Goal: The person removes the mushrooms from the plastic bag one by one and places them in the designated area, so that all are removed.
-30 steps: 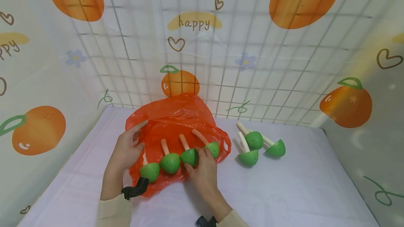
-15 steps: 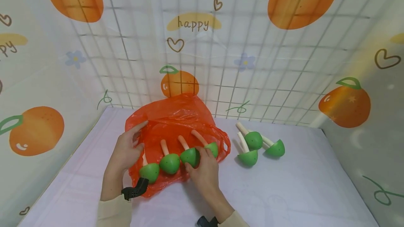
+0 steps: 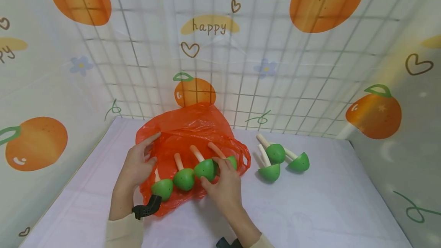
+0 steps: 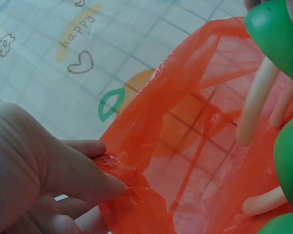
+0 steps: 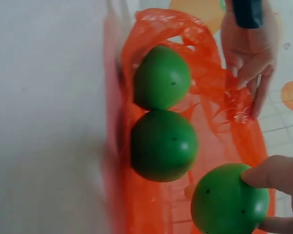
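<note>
In the head view, a red plastic bag point(image 3: 193, 123) lies with its mouth spread open. My left hand point(image 3: 136, 165) pinches its left rim between thumb and fingers, as the left wrist view also shows. My right hand point(image 3: 225, 190) holds a toy mushroom point(image 3: 205, 169) by its speckled green cap, the pale stem pointing toward the back. Left of it, two more green-capped mushrooms lie on the bag: one mushroom point(image 5: 163, 146) beside another mushroom point(image 5: 162, 78). A further mushroom point(image 3: 232, 161) sits to the right, partly hidden by my right fingers.
To the right of the bag, three loose mushrooms with green caps and white stems lie on the pale tabletop: a front mushroom point(image 3: 270, 172), a back mushroom point(image 3: 275, 153) and a right mushroom point(image 3: 299, 162). A printed cloth point(image 3: 213, 60) with oranges stands behind.
The mushroom in my right hand has risen slightly and shifted a little to the left, its stem turning with it. My left hand keeps its place on the bag's rim.
</note>
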